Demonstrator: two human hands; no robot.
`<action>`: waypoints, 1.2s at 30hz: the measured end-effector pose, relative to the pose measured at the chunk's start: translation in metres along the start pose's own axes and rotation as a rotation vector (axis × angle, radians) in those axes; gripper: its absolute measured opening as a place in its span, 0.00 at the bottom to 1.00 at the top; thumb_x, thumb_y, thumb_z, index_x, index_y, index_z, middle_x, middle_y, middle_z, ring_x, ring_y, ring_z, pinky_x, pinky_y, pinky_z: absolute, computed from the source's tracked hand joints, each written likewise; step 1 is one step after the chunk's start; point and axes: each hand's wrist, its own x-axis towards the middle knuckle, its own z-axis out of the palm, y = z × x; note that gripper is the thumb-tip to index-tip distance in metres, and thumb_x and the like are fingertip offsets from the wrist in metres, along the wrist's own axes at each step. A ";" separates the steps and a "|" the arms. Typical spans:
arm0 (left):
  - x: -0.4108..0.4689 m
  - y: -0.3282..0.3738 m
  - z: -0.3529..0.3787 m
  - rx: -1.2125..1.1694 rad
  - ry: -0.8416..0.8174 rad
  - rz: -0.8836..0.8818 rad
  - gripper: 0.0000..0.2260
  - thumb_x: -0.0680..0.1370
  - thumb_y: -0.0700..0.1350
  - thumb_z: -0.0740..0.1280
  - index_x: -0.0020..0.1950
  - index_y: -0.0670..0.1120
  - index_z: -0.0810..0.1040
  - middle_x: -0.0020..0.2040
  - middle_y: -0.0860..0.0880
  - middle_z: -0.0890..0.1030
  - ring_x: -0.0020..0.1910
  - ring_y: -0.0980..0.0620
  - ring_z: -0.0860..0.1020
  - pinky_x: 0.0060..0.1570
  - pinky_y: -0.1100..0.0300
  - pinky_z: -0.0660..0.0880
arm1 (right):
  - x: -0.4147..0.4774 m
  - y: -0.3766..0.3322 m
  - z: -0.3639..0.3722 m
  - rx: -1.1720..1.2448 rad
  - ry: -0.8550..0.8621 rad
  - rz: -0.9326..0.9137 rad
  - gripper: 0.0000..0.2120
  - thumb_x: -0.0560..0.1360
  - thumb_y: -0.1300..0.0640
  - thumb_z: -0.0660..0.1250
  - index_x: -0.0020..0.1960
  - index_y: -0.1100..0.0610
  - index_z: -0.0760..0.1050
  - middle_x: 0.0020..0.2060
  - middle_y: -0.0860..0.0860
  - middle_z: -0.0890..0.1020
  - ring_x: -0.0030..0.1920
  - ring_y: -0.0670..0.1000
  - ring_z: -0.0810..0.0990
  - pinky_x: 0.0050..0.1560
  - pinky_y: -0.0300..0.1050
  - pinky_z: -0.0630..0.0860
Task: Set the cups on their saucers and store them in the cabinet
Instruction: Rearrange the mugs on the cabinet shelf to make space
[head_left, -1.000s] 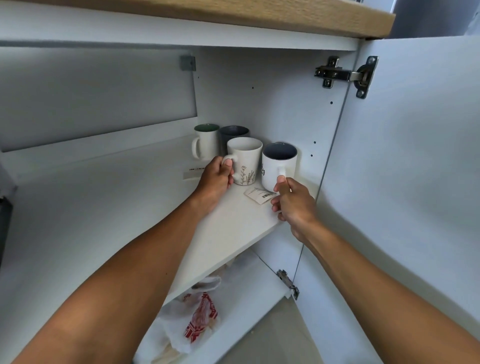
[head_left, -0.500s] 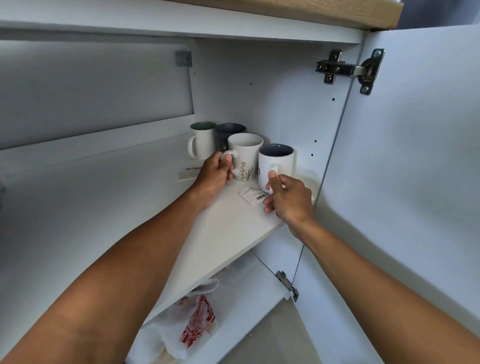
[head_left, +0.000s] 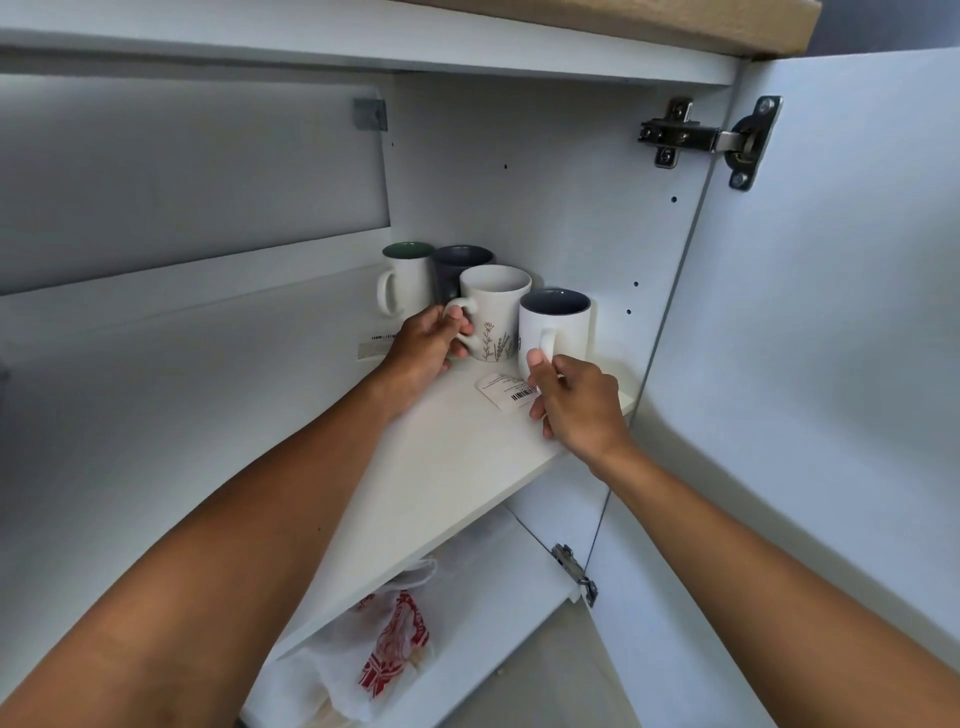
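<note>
Several mugs stand on the white cabinet shelf (head_left: 441, 483). A white mug with a flower drawing (head_left: 496, 306) has its handle gripped by my left hand (head_left: 428, 345). To its right stands a white mug with a grey inside (head_left: 563, 325); my right hand (head_left: 576, 402) pinches its handle, thumb on the front. Behind them stand a white mug with a green inside (head_left: 408, 275) and a dark grey mug (head_left: 457, 267). No saucers show.
The cabinet door (head_left: 831, 338) hangs open on the right, with hinges (head_left: 696, 137) at top and bottom. A barcode label (head_left: 506, 389) lies on the shelf by my right hand. A white plastic bag with red print (head_left: 387, 654) lies on the lower shelf.
The view has shifted slightly. Both hands have stayed on the mug handles; the two front mugs sit a little deeper on the shelf, closer to the back mugs.
</note>
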 end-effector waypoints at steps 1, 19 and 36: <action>0.000 0.000 0.000 0.004 0.001 -0.001 0.12 0.84 0.49 0.58 0.43 0.50 0.75 0.45 0.54 0.81 0.34 0.57 0.75 0.35 0.61 0.67 | 0.001 0.001 -0.001 -0.043 -0.008 -0.020 0.25 0.81 0.42 0.60 0.41 0.64 0.76 0.28 0.54 0.82 0.25 0.52 0.77 0.35 0.45 0.75; -0.010 0.003 -0.003 0.052 -0.014 -0.027 0.11 0.84 0.51 0.59 0.47 0.49 0.77 0.46 0.55 0.81 0.40 0.56 0.80 0.38 0.60 0.69 | 0.008 0.016 -0.007 -0.237 0.008 -0.129 0.26 0.79 0.44 0.66 0.34 0.64 0.74 0.30 0.61 0.81 0.37 0.62 0.79 0.41 0.49 0.74; -0.059 0.015 -0.058 0.385 0.095 -0.034 0.07 0.80 0.52 0.65 0.55 0.51 0.78 0.56 0.52 0.81 0.56 0.52 0.78 0.58 0.58 0.72 | -0.003 0.003 -0.032 -0.394 -0.144 -0.060 0.25 0.70 0.36 0.73 0.56 0.54 0.80 0.49 0.50 0.82 0.50 0.51 0.78 0.47 0.45 0.73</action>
